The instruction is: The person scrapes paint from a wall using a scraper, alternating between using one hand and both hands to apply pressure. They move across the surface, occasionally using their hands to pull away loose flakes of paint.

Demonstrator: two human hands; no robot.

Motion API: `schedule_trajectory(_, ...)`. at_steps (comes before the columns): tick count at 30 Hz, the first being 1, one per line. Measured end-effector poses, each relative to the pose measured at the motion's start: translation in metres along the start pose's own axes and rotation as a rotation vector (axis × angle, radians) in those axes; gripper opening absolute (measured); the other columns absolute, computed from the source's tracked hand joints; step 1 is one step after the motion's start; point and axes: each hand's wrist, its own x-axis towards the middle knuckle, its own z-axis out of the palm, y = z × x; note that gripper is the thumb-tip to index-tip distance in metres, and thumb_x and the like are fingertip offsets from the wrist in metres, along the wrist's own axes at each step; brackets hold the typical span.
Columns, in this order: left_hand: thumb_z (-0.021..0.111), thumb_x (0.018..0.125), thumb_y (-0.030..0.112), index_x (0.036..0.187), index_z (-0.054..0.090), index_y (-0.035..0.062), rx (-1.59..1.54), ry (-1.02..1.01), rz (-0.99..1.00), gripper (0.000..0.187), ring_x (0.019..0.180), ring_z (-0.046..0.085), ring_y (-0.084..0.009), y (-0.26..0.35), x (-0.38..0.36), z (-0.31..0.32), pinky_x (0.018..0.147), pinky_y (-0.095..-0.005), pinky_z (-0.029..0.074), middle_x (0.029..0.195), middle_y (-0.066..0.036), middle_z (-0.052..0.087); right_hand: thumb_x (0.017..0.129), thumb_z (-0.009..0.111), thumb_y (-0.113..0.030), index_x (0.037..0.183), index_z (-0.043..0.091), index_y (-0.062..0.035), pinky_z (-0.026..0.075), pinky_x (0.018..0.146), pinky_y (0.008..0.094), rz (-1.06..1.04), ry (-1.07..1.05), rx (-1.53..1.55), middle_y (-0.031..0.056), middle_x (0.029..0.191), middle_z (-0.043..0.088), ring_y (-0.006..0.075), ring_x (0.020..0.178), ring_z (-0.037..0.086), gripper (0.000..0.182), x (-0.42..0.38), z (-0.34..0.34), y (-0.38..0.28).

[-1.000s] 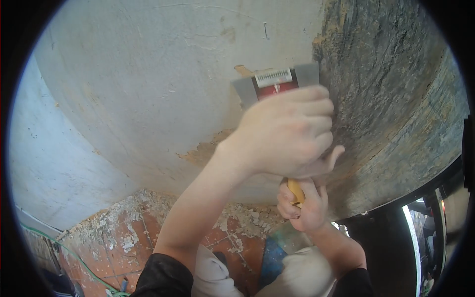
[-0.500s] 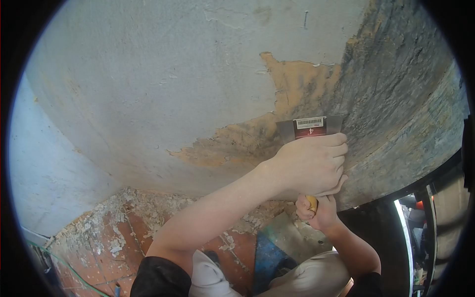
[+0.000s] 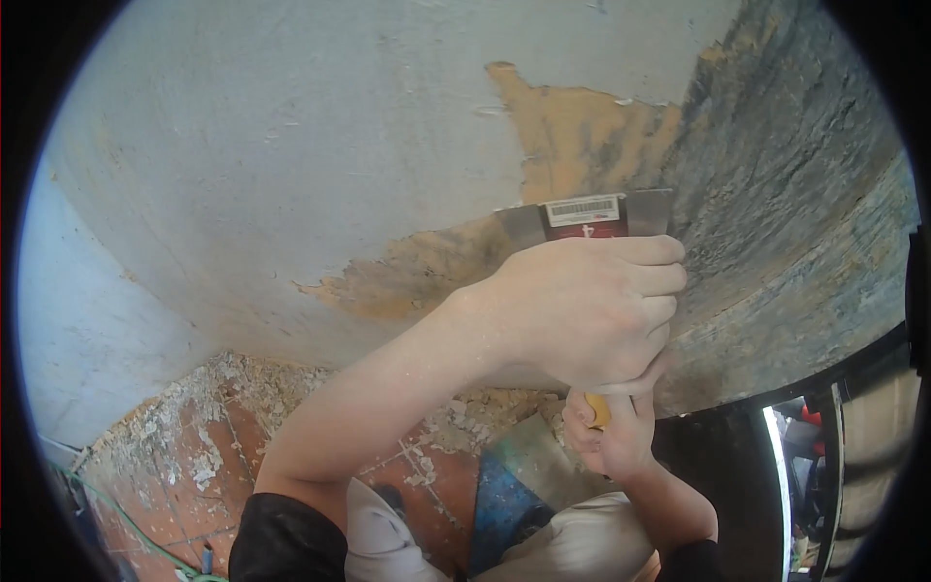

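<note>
A wide putty knife [image 3: 648, 211] with a barcode label and a red sticker marked 4 lies with its blade edge against the wall [image 3: 291, 145]. My left hand [image 3: 592, 306] is closed around its upper part, just behind the blade. Lower down, my right hand [image 3: 618, 438] grips the yellow handle [image 3: 598, 411], partly hidden beneath my left. Ahead of the blade is an exposed tan patch [image 3: 572, 131] with ragged paint edges. To its left the light grey paint is intact, and dark rough wall [image 3: 786, 145] shows on the right.
Paint flakes [image 3: 208, 461] litter the red tile floor at the wall's foot. A green hose [image 3: 131, 529] runs along the lower left. Between my legs lies a blue and grey panel [image 3: 509, 485]. A dark edge and an opening with items [image 3: 805, 456] are at the lower right.
Both hands have pushed the putty knife up the wall and slightly left, into the tan patch. The view has shifted a little too.
</note>
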Motion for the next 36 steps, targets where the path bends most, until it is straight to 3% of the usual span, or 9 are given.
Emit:
schedule_trajectory(8,0.066,0.078,0.016,0.057,0.051,0.0033,0.085,0.128,0.112,0.029,0.06,0.052,-0.0246,0.003,0.015,-0.004,0.074,-0.0398,0.054,0.058,-0.005,0.045,0.105,0.046,-0.02,0.099,0.051,0.0,0.029,0.041,0.0218,-0.004,-0.056,-0.086,0.0025,0.069,0.049,0.0049,0.046,0.038,0.022,-0.017,0.01,-0.036)
schedule_trajectory(10,0.064,0.079,0.015,0.056,0.051,0.0039,0.071,0.148,0.11,0.029,0.056,0.05,-0.0232,0.005,0.019,-0.001,0.072,-0.04,0.054,0.055,-0.004,0.043,0.104,0.045,-0.017,0.099,0.053,0.0002,0.03,0.042,0.0224,-0.086,-0.226,-0.161,0.0015,0.068,0.049,0.0049,0.046,0.038,0.02,-0.02,0.007,-0.038)
schedule_trajectory(13,0.062,0.078,0.011,0.053,0.049,0.0053,0.248,0.242,0.111,0.029,0.051,0.047,-0.0206,0.01,0.021,0.016,0.068,-0.0371,0.052,0.052,-0.002,0.04,0.103,0.049,-0.019,0.1,0.054,0.0009,0.032,0.043,0.0229,-0.151,-0.309,-0.106,0.001,0.07,0.05,0.0062,0.049,0.041,0.021,-0.007,-0.029,-0.027)
schedule_trajectory(14,0.062,0.078,0.008,0.054,0.05,0.0054,0.26,0.21,0.105,0.027,0.053,0.048,-0.0203,0.01,0.021,0.02,0.068,-0.0352,0.052,0.054,-0.003,0.043,0.103,0.05,-0.02,0.1,0.055,0.0011,0.032,0.043,0.0227,-0.148,-0.39,-0.079,0.0019,0.072,0.051,0.0067,0.049,0.042,0.022,-0.002,-0.037,-0.025)
schedule_trajectory(18,0.064,0.076,0.008,0.055,0.05,0.0053,0.227,0.156,0.099,0.025,0.058,0.049,-0.0202,0.003,0.02,0.007,0.067,-0.0343,0.051,0.058,-0.003,0.045,0.103,0.049,-0.022,0.1,0.054,0.0009,0.031,0.039,0.0212,-0.062,-0.292,0.115,0.0089,0.083,0.053,0.0077,0.048,0.042,0.024,0.001,-0.02,-0.024)
schedule_trajectory(26,0.068,0.072,0.007,0.055,0.049,0.0049,0.218,0.155,0.11,0.025,0.062,0.052,-0.0204,-0.002,0.017,0.007,0.07,-0.0346,0.052,0.059,-0.003,0.043,0.103,0.048,-0.02,0.102,0.054,0.0005,0.029,0.037,0.0202,-0.077,-0.231,0.092,0.0093,0.083,0.052,0.0069,0.048,0.04,0.021,0.003,-0.005,-0.024)
schedule_trajectory(33,0.069,0.07,0.006,0.055,0.051,0.0044,0.273,-0.012,0.116,0.024,0.063,0.053,-0.0207,-0.002,0.014,-0.007,0.07,-0.0348,0.053,0.058,-0.002,0.045,0.103,0.05,-0.018,0.104,0.056,-0.0021,0.028,0.037,0.0209,-0.041,-0.284,0.237,0.0088,0.082,0.053,0.0066,0.048,0.04,0.017,0.018,-0.003,-0.006)
schedule_trajectory(36,0.07,0.07,0.007,0.055,0.052,0.0041,0.263,0.042,0.093,0.023,0.063,0.054,-0.0209,-0.002,0.015,-0.005,0.072,-0.0345,0.054,0.058,-0.002,0.047,0.102,0.05,-0.017,0.103,0.056,-0.0008,0.028,0.036,0.021,-0.081,-0.253,0.18,0.0089,0.081,0.054,0.0066,0.047,0.04,0.017,0.016,-0.001,-0.009)
